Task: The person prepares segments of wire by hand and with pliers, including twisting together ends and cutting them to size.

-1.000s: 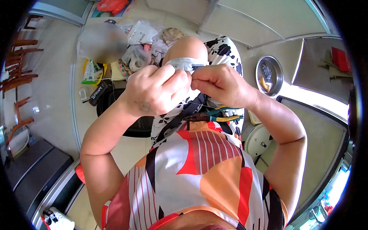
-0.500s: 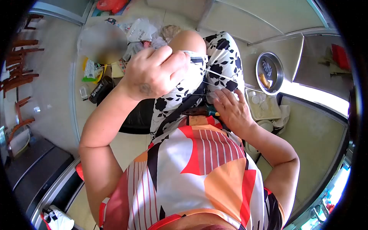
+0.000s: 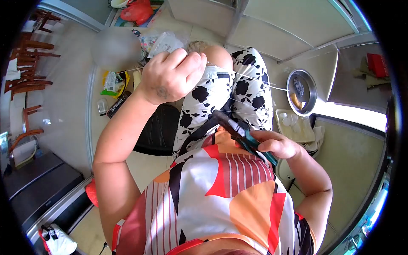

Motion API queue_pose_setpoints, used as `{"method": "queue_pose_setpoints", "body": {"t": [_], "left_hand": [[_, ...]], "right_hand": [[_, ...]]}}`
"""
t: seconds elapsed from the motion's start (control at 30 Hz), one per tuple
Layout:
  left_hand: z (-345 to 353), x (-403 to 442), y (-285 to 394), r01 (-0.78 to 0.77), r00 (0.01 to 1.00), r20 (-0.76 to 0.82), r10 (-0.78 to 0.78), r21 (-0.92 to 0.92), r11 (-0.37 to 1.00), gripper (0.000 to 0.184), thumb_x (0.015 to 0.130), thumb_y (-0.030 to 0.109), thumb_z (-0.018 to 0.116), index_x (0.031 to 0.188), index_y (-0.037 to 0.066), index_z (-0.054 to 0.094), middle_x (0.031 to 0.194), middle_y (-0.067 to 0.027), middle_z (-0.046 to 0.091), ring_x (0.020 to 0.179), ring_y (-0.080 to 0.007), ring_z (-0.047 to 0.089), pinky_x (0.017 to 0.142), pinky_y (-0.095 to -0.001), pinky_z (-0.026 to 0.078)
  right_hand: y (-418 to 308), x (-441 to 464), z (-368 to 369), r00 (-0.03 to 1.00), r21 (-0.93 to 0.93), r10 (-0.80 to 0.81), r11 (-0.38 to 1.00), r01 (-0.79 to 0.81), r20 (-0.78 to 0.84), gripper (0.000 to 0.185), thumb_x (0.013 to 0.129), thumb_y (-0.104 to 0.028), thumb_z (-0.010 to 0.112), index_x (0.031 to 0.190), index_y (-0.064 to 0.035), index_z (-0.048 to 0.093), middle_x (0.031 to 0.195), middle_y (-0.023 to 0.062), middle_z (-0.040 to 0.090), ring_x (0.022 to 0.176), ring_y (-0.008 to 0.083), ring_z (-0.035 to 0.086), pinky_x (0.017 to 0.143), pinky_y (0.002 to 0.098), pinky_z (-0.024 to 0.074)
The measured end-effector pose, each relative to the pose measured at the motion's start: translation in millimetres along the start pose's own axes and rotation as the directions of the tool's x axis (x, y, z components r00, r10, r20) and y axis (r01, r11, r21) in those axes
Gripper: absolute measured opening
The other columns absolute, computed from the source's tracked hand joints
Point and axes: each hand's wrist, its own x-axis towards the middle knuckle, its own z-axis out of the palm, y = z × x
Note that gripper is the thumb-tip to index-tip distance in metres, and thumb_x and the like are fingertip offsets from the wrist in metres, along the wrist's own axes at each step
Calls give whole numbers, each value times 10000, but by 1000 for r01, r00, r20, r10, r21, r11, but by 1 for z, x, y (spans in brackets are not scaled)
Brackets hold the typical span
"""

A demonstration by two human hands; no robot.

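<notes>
One raised left hand (image 3: 173,77) curls closed; the lower right hand (image 3: 275,145) grips pliers (image 3: 241,131).

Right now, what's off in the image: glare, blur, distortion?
Head view: fisheye bend, black corners. Head view: floor-level strip at right blown out white. Head view: smooth blurred disc upper left, contents unreadable. Head view: left hand, right hand and pliers reasonably clear.

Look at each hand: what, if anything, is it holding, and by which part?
The right hand holds pliers by their green handles. The left hand is closed near a white strand; whether it grips this cannot be told.
</notes>
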Motion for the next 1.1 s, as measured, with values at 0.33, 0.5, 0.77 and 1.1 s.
{"method": "queue_pose_setpoints", "body": {"t": [0.33,0.5,0.77,1.1], "left_hand": [[5,3,0,8,1000,0,-8,51,999,274,704,143,616,942,48,713,844,-5,589,642,-141,500,486,-258,407],[6,2,-1,2,999,44,-5,58,998,265,725,151,607,948,50,708,852,-3,586,676,-145,516,506,-260,412],[11,3,-1,24,998,60,-27,48,999,247,721,147,627,935,52,705,833,1,582,678,-141,520,505,-255,407],[13,2,1,6,998,68,-8,30,1000,205,731,125,652,917,52,699,827,3,583,671,-133,525,500,-253,405]], "right_hand": [[-28,31,30,960,341,-204,903,260,-191,497,913,-20,497,1395,-1,376,1323,132,522,1198,207,530,1052,345,372],[-29,39,27,953,321,-191,910,261,-234,569,915,-13,480,1455,-7,303,1377,135,486,1208,211,518,1056,347,363],[-35,53,25,946,266,-193,928,263,-262,562,930,-32,482,1457,-8,287,1329,126,511,1162,193,539,1009,324,388],[-29,59,19,927,157,-189,956,250,-323,366,965,-104,493,1312,-5,431,1083,56,581,890,104,551,826,256,457]]}}
